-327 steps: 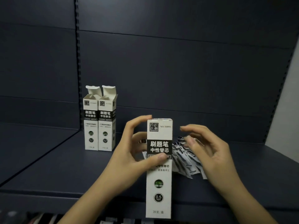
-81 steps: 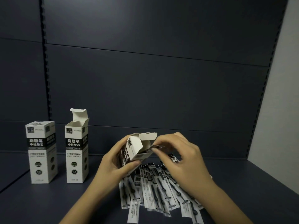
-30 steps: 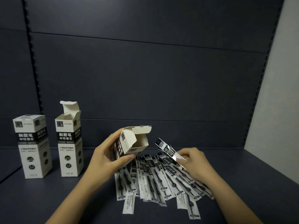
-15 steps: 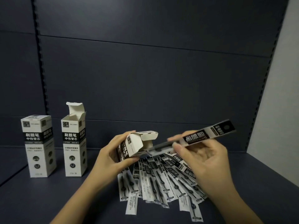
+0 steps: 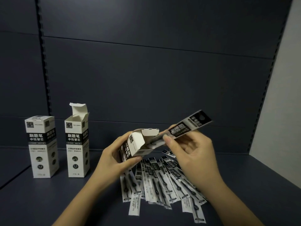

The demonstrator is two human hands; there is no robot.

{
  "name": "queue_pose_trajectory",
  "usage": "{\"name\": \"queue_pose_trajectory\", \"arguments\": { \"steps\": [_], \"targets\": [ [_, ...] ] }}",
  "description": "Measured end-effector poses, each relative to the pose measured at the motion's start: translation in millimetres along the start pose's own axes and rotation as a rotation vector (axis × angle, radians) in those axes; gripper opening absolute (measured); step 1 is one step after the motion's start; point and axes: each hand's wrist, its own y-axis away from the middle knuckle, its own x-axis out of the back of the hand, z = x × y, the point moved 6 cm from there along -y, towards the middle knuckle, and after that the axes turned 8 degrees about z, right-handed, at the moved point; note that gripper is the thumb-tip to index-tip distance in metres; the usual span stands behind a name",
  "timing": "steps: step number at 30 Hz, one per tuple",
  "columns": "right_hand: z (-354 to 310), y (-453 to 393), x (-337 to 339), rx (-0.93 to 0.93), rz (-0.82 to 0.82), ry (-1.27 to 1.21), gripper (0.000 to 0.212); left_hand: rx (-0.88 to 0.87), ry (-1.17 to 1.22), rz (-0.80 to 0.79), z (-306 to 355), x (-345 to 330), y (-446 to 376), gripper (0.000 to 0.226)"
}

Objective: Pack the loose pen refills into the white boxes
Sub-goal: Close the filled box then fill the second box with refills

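My left hand (image 5: 114,160) grips a white box (image 5: 135,146) tilted with its open top facing right, flap up. My right hand (image 5: 193,154) pinches one wrapped pen refill (image 5: 182,129) slanting up to the right, its lower end inside the box's mouth. Below both hands, several loose refills (image 5: 161,181) in black-and-white sleeves lie fanned out on the dark shelf. A second white box (image 5: 77,144) stands upright at the left with its lid flap open. Further left stands a third white box (image 5: 41,145) with its top closed.
The dark shelf floor (image 5: 48,196) runs to a dark back panel (image 5: 146,79). A pale side wall (image 5: 281,95) closes the right side. A slotted upright (image 5: 44,62) runs down the back at the left.
My right hand has pushed the refill's lower end a little further into the box's mouth. The view has shifted slightly, so the standing boxes appear further right.
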Motion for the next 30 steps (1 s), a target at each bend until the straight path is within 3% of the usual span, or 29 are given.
{"name": "queue_pose_trajectory", "arguments": {
  "steps": [2, 4, 6, 8, 12, 18, 22, 30],
  "targets": [
    [2, -3, -4, -0.009, -0.065, 0.035, 0.014, 0.012, 0.01, -0.002, -1, 0, 0, 0.069],
    [4, -4, -6, 0.03, -0.087, 0.083, 0.045, 0.013, 0.007, 0.0, -2, 0, 0, 0.069],
    [3, -6, -9, 0.074, -0.083, 0.134, 0.054, 0.013, 0.004, -0.001, -3, 1, 0, 0.068],
    [4, -7, -14, 0.135, -0.098, 0.213, 0.05, 0.022, 0.007, -0.003, -4, 1, 0, 0.069],
    [5, -7, -20, 0.299, -0.132, 0.234, 0.01, 0.008, 0.006, -0.007, -3, 1, -1, 0.07],
    [8, -6, -22, 0.418, -0.151, 0.237, 0.011, -0.016, 0.007, -0.007, -2, 1, -2, 0.068],
    [10, 1, -33, 0.539, -0.262, 0.354, 0.018, -0.034, 0.002, 0.005, -5, 2, -3, 0.07],
    [10, 7, -47, 0.571, -0.403, 0.647, 0.017, -0.026, -0.025, 0.016, -7, 4, -3, 0.069]
  ]
}}
